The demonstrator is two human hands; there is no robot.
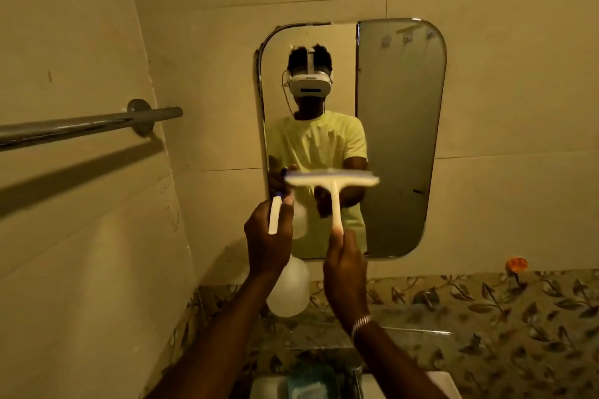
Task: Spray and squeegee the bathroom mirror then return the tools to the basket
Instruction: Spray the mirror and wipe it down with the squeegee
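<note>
Tiled bathroom wall, dim yellow light. Far left a metal towel rail (pixel 81 126) juts from the side wall. Centre-right hangs the mirror (pixel 402 139), a rounded rectangle w/ its long axis vertical; below it runs a leaf-patterned tile band (pixel 486 308), w/ a small orange object (pixel 517 264) on the wall just under the mirror's lower right corner. Basket not in view.

Left hand (pixel 267 243) is wrapped round the neck of the spray bottle (pixel 288 291), fingers curled over the trigger; the bottle hangs upright, pale body below the fist, nozzle pointing away toward the mirror's lower left corner. Just beside it, the right hand (pixel 345 264) pinches the bottom of the squeegee (pixel 334 185) handle between thumb and fingers. Handle stands near vertical; the blade's long axis lies about horizontal, tilted a touch, in front of the mirror's lower left part. Blade is motion-blurred, so can't tell if it's touching the glass or just short of it.

Likely step: spray or first wipe — can't tell if the glass is wet. To do it well: mist evenly from the top edge down, then set the blade flat at the top left corner, press lightly, pull straight down in overlapping strips. Grip looks low on the handle — moving up would give firmer pressure.
</note>
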